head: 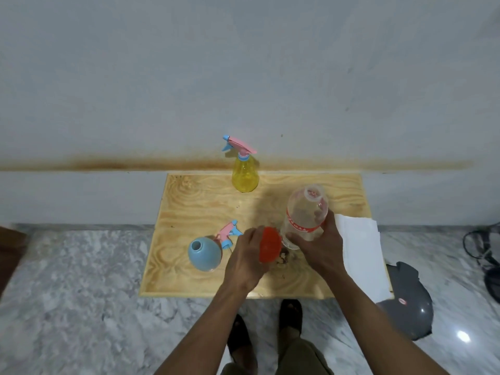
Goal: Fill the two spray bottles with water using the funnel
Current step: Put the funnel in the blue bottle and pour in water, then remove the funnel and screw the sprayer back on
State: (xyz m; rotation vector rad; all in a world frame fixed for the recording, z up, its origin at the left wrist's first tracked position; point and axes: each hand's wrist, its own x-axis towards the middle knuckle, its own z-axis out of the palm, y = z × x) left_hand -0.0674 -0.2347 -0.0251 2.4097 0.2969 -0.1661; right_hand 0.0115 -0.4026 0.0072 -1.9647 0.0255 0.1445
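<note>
Head view: left hand [244, 259] grips red funnel [270, 244] near board [189, 201] centre. Right hand [322, 243] wraps clear water bottle [304, 215], uncapped. Blue spray bottle [204, 253], headless, left edge; its sprayer [228, 234] beside. Yellow spray bottle [244, 173] far edge. White cloth [362, 247] right edge.

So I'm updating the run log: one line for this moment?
left hand: holds red funnel | right hand: grips clear bottle | blue bottle: open
</note>
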